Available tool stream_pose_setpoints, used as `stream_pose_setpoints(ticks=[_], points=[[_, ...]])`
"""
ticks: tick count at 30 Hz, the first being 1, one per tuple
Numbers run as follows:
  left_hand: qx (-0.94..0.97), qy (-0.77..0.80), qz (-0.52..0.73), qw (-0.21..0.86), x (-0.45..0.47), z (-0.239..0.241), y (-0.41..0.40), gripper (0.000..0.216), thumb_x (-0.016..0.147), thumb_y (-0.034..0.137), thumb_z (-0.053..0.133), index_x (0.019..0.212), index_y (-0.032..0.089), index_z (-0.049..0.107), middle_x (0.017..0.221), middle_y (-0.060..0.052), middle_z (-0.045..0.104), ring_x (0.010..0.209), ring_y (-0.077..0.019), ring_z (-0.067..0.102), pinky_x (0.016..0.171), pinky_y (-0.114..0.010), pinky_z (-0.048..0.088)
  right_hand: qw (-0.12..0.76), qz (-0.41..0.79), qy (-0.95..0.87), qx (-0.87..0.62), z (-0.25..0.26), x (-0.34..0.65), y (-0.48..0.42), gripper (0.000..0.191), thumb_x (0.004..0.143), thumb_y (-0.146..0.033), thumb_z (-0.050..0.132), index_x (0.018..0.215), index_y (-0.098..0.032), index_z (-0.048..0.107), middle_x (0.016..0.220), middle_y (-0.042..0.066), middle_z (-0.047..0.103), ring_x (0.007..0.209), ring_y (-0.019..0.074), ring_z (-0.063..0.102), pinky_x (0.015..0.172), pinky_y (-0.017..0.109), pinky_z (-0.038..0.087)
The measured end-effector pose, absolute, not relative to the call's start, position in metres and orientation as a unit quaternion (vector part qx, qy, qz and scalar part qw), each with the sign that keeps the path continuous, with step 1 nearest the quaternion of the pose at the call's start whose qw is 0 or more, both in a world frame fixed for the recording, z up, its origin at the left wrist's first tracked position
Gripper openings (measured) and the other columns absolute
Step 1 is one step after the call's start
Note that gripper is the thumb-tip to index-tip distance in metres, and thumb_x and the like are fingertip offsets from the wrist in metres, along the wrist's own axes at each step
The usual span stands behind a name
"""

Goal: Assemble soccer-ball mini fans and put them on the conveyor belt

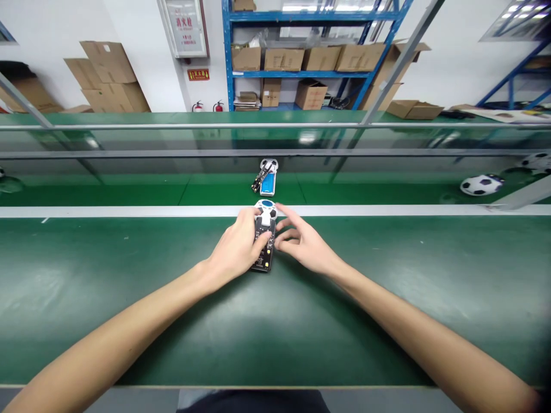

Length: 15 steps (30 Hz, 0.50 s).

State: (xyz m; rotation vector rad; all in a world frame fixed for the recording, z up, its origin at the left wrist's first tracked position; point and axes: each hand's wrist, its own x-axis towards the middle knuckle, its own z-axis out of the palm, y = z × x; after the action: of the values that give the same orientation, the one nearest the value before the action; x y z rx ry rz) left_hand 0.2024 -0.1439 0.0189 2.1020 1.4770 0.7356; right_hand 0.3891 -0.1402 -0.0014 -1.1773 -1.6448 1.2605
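Note:
Near the middle of the green bench, my left hand (236, 244) grips a black circuit board (262, 261) with yellow parts on it, thumb across its face. At the board's far end is a white soccer-ball-patterned piece (266, 214) with a blue oval; whether the two are joined I cannot tell. On the right, my right hand (307, 244) has its fingers apart beside the board, its index fingertip at the white piece's edge. Beyond the rail lies a similar white and blue soccer-themed unit (268, 182), a small circuit board (260, 176) leaning across it.
A white rail (129, 211) runs across the bench (172, 338) just past my hands. Soccer-ball-shaped items (481, 184) sit far right behind it. Metal bars (172, 154) cross farther back. Cardboard boxes (284, 59) fill a blue shelf (301, 74) by the wall.

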Motion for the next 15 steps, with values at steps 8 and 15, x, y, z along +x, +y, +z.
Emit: stream_pose_setpoints(ticks=[8, 15], points=[[0.548, 0.519, 0.280, 0.593, 0.195, 0.008, -0.142, 0.026, 0.094, 0.040, 0.049, 0.101, 0.015, 0.053, 0.080, 0.000, 0.056, 0.063, -0.0113, 0.049, 0.062, -0.026, 0.039, 0.239, 0.191, -0.836, -0.456, 0.027, 0.387, -0.126, 0.024, 0.090, -0.026, 0.061, 0.113, -0.021, 0.066, 0.110, 0.008, 0.054, 0.083, 0.0173, 0.059, 0.083, 0.037, 0.050], [0.483, 0.506, 0.357, 0.619, 0.205, 0.002, -0.148, 0.029, 0.088, 0.044, 0.059, 0.097, 0.018, 0.049, 0.076, 0.002, 0.055, 0.066, -0.0113, 0.049, 0.064, -0.024, 0.036, 0.187, 0.181, -0.863, -0.434, 0.034, 0.389, -0.118, 0.010, 0.087, -0.023, 0.065, 0.097, -0.021, 0.064, 0.099, 0.004, 0.056, 0.085, 0.0179, 0.057, 0.075, 0.031, 0.045]])
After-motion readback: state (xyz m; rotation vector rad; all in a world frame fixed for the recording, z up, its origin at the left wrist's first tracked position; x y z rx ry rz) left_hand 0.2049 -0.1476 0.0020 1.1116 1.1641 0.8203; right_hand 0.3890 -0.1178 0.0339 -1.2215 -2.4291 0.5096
